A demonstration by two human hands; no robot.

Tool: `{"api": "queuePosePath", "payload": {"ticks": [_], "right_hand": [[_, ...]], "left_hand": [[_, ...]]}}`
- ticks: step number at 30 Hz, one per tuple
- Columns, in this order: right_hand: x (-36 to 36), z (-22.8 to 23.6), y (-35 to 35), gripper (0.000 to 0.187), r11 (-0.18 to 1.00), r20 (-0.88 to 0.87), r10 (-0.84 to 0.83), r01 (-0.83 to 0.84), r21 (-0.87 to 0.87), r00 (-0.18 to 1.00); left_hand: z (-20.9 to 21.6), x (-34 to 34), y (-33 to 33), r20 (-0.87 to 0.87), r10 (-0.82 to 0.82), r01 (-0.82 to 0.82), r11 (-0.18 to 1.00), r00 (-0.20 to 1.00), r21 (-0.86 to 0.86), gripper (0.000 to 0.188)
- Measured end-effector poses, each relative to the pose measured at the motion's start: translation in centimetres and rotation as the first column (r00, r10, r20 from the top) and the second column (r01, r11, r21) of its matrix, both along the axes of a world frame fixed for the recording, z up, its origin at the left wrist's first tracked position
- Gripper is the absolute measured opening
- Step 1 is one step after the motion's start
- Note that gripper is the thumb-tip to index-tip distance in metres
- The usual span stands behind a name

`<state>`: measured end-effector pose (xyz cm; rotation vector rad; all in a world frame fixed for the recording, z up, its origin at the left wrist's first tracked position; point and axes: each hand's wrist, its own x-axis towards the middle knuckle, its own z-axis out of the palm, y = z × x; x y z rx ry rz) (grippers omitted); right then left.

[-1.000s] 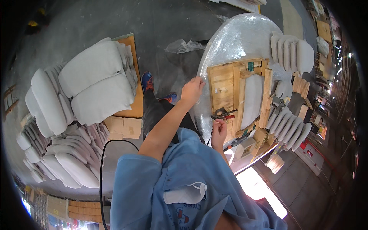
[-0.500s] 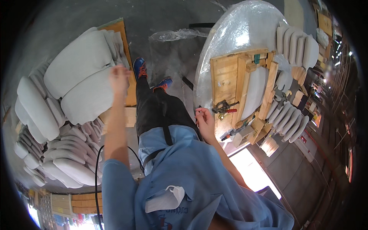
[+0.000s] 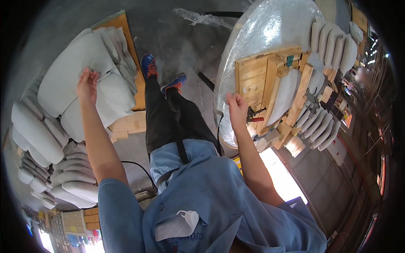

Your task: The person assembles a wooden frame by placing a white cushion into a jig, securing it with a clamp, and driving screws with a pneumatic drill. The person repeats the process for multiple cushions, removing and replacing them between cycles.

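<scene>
My left hand [image 3: 87, 85] is raised over a stack of large light grey curved panels [image 3: 69, 69]. Its fingers are loosely bent and somewhat apart, and I see nothing in them. My right hand [image 3: 237, 109] is curled closed beside a wooden jig [image 3: 251, 78]; what it holds, if anything, is hidden. A toggle clamp with a red handle [image 3: 256, 119] sits on the jig just right of that hand. Another grey curved panel [image 3: 283, 96] lies between the jig's wooden bars. Under the jig is a round table [image 3: 230, 55] covered in shiny clear film.
Smaller grey padded pieces [image 3: 76, 177] are piled at the lower left. More grey pieces [image 3: 333, 46] stand in rows on the right. An orange-brown board [image 3: 134, 63] lies under the left stack. Crumpled clear film [image 3: 202, 18] is on the floor ahead. A black cable [image 3: 137, 165] runs beside me.
My left hand has moved left, farther over the grey stack. My right hand has risen and shifted right, closer to the clamp. My feet and view have shifted slightly.
</scene>
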<state>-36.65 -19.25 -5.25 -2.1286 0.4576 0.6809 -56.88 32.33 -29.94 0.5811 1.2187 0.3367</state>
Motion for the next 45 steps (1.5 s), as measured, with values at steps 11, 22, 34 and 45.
{"api": "queuePosePath", "payload": {"ticks": [11,22,34,45], "right_hand": [[-0.7,-3.5,2.1,0.047,0.963,0.145,0.05,-0.009,-0.271,0.988],[-1.0,-4.2,1.3,0.051,0.938,0.174,0.113,-0.047,-0.344,0.978],[-1.1,-3.7,2.9,0.047,0.906,0.238,0.16,-0.047,-0.42,0.958],[-12.8,-21.4,13.1,0.028,0.883,-0.017,0.464,-0.462,0.083,0.885]], "left_hand": [[-3.8,-1.6,-2.1,0.08,0.23,-0.22,0.968,0.97,-0.123,0.023],[-3.4,-1.7,-2.0,0.095,0.179,-0.168,0.979,0.979,-0.118,0.024],[-3.5,-2.1,-2.2,0.143,0.144,-0.127,0.985,0.979,-0.12,0.021],[-4.8,-4.3,-2.0,0.286,0.165,-0.172,0.985,0.944,0.0,0.039]]}}
